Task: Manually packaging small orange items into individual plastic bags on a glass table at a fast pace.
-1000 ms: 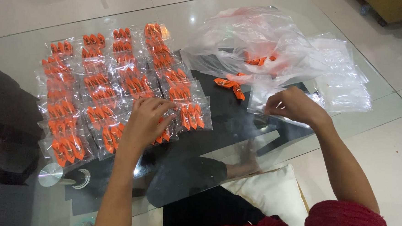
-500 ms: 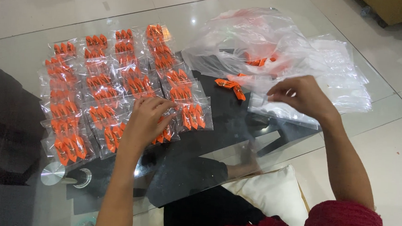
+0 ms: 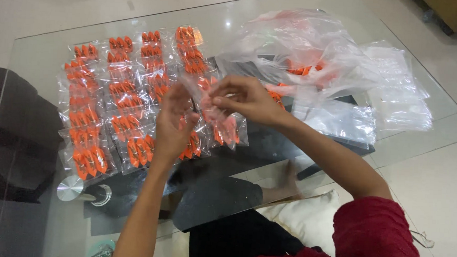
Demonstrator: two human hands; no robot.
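My left hand and my right hand meet above the glass table, both gripping one small clear plastic bag between their fingertips. The bag looks empty or nearly so; its contents are hard to tell. Under and around the hands lie several small sealed bags of orange clips, laid out in rows on the left half of the table. One filled bag lies just below my right hand.
A big crumpled clear plastic bag with loose orange clips sits at the back right. A stack of empty small clear bags lies at the far right. A pillow shows under the glass.
My right hand has come left from the stack of empty bags with a small clear bag. My left hand has lifted off the rows of filled bags and taken hold of it too.
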